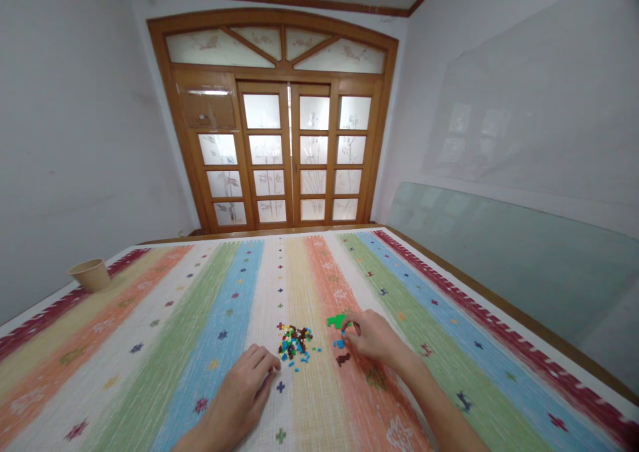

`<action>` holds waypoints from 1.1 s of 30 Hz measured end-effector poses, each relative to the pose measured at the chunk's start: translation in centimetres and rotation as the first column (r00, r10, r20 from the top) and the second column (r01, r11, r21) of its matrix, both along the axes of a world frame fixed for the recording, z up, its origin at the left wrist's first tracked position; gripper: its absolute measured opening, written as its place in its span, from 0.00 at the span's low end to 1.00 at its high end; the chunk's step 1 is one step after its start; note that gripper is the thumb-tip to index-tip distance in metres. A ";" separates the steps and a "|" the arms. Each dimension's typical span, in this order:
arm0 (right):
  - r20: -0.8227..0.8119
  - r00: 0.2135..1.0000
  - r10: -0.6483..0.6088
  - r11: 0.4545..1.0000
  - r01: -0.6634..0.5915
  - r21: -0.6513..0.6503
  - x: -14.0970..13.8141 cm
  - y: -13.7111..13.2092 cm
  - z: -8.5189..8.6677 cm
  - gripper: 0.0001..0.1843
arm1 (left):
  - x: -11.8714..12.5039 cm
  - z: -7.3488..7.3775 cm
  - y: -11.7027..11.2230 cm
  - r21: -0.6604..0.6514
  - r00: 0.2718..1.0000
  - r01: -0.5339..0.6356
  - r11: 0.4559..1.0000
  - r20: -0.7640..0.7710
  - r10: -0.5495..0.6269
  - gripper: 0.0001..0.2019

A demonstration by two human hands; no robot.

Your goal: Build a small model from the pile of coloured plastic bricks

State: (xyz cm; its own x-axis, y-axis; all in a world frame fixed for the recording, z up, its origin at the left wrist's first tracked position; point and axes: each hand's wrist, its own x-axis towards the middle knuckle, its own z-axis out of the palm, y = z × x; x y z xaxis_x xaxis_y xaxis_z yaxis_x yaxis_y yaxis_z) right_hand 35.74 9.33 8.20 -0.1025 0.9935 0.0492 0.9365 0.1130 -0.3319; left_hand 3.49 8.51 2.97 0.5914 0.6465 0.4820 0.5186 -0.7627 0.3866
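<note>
My right hand is closed in a pinch, thumb and forefinger meeting at a small blue piece. Just below the fingertips lie more blue building bricks. A flat green brick piece lies beyond the fingers, partly covered by them. Nearer to me is a group of dark brown bricks. My left hand rests on the cloth, fingers loosely bent and thumb apart, with nothing visible in it. Beside its fingertips is a pile of tiny mixed-colour bricks, a few of them scattered around its edge.
A striped, patterned tablecloth covers the table. A tan paper cup stands at the far left. Behind the table are wooden doors with glass panes. A pale green glass board leans along the right wall.
</note>
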 end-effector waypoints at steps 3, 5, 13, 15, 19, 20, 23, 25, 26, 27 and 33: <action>0.010 1.000 0.000 1.000 0.000 -0.025 0.1 -0.1 0.3 0.14 | 0.0 -0.1 0.1 0.003 1.000 0.000 1.000 0.013 0.000 0.10; 0.007 1.000 0.002 0.999 -0.002 -0.045 0.0 -0.2 0.5 0.13 | 0.0 0.0 0.1 -0.001 1.000 -0.003 1.000 0.012 0.003 0.10; -0.001 1.000 0.015 0.996 -0.015 -0.088 0.1 -0.1 0.4 0.09 | 0.0 0.0 0.0 -0.023 1.000 0.001 1.000 -0.013 -0.001 0.10; -0.004 1.000 0.014 0.997 -0.015 -0.082 0.1 -0.1 0.4 0.09 | -0.1 -0.2 0.1 -0.021 1.000 0.002 1.000 -0.018 -0.003 0.10; -0.002 1.000 0.014 0.996 -0.014 -0.084 0.1 -0.1 0.5 0.09 | -0.2 -0.5 0.2 -0.020 1.000 -0.001 1.000 0.000 0.001 0.11; -0.003 1.000 0.016 0.996 -0.017 -0.086 0.1 -0.1 0.4 0.09 | -0.2 -0.5 0.2 -0.020 1.000 -0.001 1.000 0.006 0.001 0.10; -0.005 1.000 0.019 0.996 -0.019 -0.091 0.2 -0.1 0.4 0.08 | -0.1 -0.3 0.1 -0.022 1.000 0.001 1.000 0.010 -0.001 0.10; -0.003 1.000 0.017 0.996 -0.017 -0.089 0.1 -0.1 0.4 0.08 | -0.1 -0.1 0.0 -0.026 1.000 0.001 1.000 -0.003 -0.001 0.10; -0.002 1.000 0.018 0.996 -0.018 -0.087 0.1 -0.1 0.4 0.08 | -0.1 -0.1 0.0 -0.029 1.000 0.000 1.000 -0.009 0.000 0.10; 0.000 1.000 0.019 0.996 -0.018 -0.087 0.1 -0.1 0.4 0.08 | -0.1 -0.1 0.0 -0.029 1.000 -0.001 1.000 -0.014 0.000 0.10; 0.008 1.000 0.020 0.996 -0.019 -0.091 0.2 -0.1 0.3 0.08 | 0.0 0.0 0.1 -0.008 1.000 0.004 1.000 -0.023 -0.005 0.10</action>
State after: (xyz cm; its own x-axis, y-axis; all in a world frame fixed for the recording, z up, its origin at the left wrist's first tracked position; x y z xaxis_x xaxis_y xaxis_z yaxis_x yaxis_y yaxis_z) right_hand 35.93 9.23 8.53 -0.1217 0.9917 -0.0423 0.9374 0.1008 -0.3334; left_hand 3.44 8.60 2.94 0.6051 0.6477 0.4628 0.5240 -0.7618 0.3810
